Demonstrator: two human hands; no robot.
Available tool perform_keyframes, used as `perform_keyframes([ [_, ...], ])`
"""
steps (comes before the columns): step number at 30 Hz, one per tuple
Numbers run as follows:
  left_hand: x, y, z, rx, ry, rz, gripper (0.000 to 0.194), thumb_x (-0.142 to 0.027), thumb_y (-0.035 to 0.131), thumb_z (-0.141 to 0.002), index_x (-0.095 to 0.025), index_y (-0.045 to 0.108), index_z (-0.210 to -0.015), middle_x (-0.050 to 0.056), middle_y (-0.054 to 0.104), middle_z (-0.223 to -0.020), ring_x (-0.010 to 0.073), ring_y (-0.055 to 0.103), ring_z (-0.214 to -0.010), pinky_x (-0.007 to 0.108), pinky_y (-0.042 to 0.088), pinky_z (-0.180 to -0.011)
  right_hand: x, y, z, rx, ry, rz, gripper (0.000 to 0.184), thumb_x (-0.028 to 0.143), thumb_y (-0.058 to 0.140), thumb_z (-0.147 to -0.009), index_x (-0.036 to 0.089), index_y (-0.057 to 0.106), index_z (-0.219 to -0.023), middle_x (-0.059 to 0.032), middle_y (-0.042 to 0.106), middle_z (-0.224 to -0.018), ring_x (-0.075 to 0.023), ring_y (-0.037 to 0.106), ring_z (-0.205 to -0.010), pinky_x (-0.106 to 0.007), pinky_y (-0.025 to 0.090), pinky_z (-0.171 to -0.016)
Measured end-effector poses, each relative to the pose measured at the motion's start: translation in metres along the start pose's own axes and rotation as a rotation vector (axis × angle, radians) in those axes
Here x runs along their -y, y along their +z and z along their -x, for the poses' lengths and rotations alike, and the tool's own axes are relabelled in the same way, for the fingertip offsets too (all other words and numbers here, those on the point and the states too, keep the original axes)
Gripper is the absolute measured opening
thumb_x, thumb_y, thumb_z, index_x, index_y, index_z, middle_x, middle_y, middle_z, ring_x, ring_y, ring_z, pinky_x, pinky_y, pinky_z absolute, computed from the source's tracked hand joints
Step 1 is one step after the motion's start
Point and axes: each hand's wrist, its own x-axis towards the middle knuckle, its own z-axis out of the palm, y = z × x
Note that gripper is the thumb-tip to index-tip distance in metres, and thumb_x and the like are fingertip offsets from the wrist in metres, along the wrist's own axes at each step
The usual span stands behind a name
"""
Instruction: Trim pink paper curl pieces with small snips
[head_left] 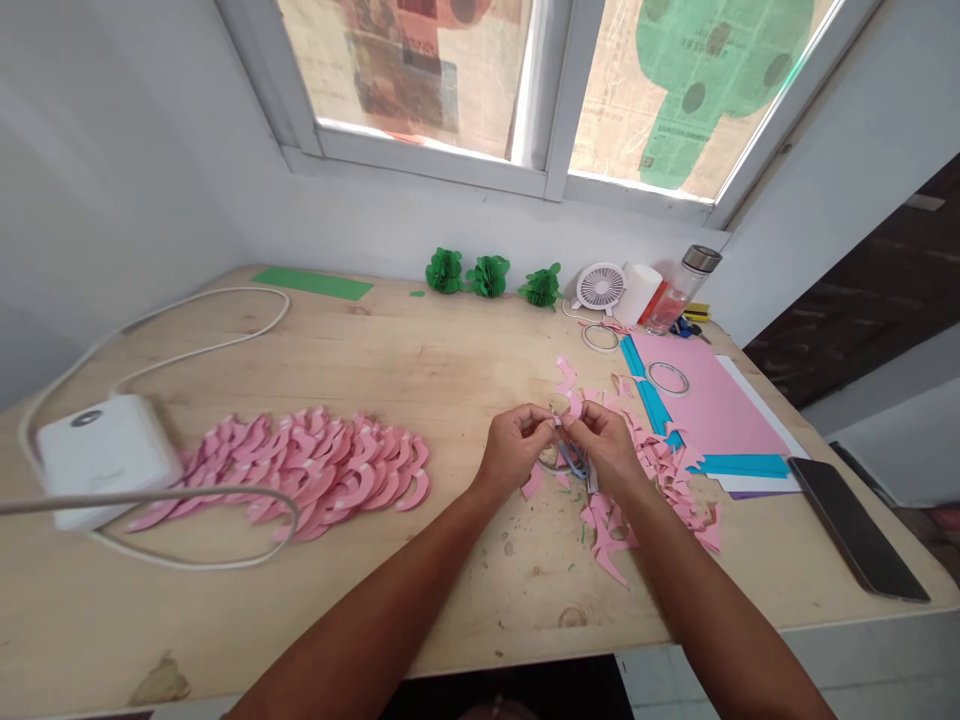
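Note:
Just right of the table's middle, my left hand (516, 442) and my right hand (604, 440) meet with fingertips pinched. Between them is a small curved pink paper piece (575, 403), its upper end sticking up past my fingers. The exact spot of the left pinch is partly hidden. Under my hands lie scissors with blue-grey handles (573, 460), mostly covered, and part of a ring that looks like a tape roll. Pink paper scraps (679, 480) spread around and beneath my right hand. Further left, a layered pile of pink curved paper pieces (330, 470) lies flat, several bearing whitish patches.
A white power device (109, 450) with a looping cable sits left. Green paper balls (491, 276), a green strip (313, 283), a small fan (601, 287) and a bottle (682, 290) line the back. Right are pink sheets (727, 400), a tape roll (667, 379) and a phone (859, 528).

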Motion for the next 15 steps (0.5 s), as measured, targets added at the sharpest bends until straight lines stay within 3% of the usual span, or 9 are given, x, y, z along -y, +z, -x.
perform_keyframes([
  [15, 0.0021, -0.0007, -0.0011, 0.041, 0.037, 0.014, 0.016, -0.027, 0.057, -0.07, -0.014, 0.061, -0.063, 0.001, 0.061, -0.055, 0.011, 0.055, -0.051, 0.022, 0.046, -0.053, -0.0009, 0.0004, -0.0022, 0.001, -0.002, 0.015, 0.027, 0.044, 0.06, -0.071, 0.018, 0.053, -0.069, 0.0053, 0.046, -0.05, -0.0082, 0.038, -0.04, -0.021, 0.03, -0.035],
])
